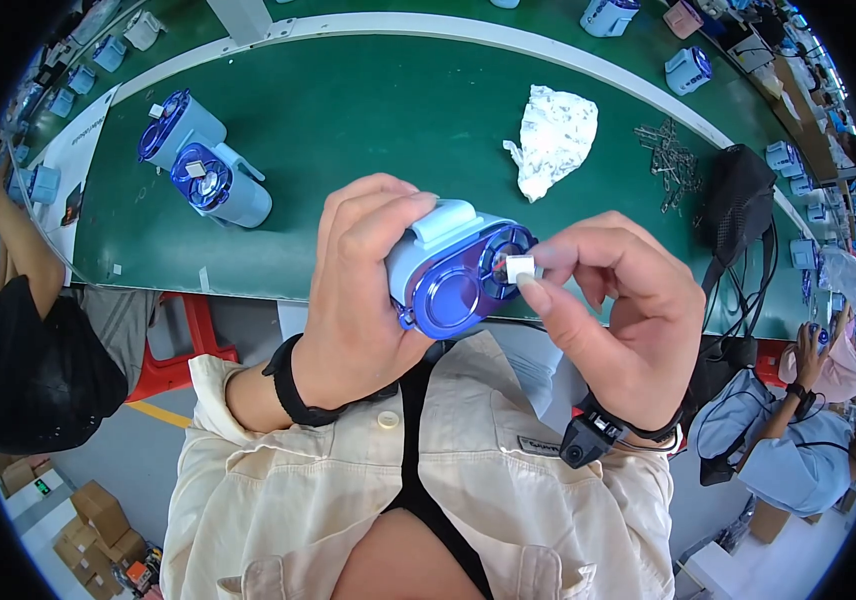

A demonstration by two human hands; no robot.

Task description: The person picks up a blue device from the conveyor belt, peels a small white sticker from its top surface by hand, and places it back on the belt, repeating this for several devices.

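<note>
My left hand (353, 270) is closed around a light-blue plastic housing with a translucent dark-blue end (450, 300), held tilted above the table's near edge. That end has a round cap and, beside it, a ribbed round opening. At the opening, the thumb and index finger of my right hand (628, 300) pinch a small white square piece (520, 268). A bit of red shows beside the piece, too small to make out. Two similar blue housings, one standing (180, 130) and one leaning (223, 187), are at the left on the green table, each with a white square piece on top.
Crumpled white wrapping (554, 140) lies on the green table (368, 90). To its right are a pile of thin metal pieces (670, 165) and a black bag (738, 205) with straps and cables. A white rail curves behind. People sit at both sides; a red stool (183, 335) stands left.
</note>
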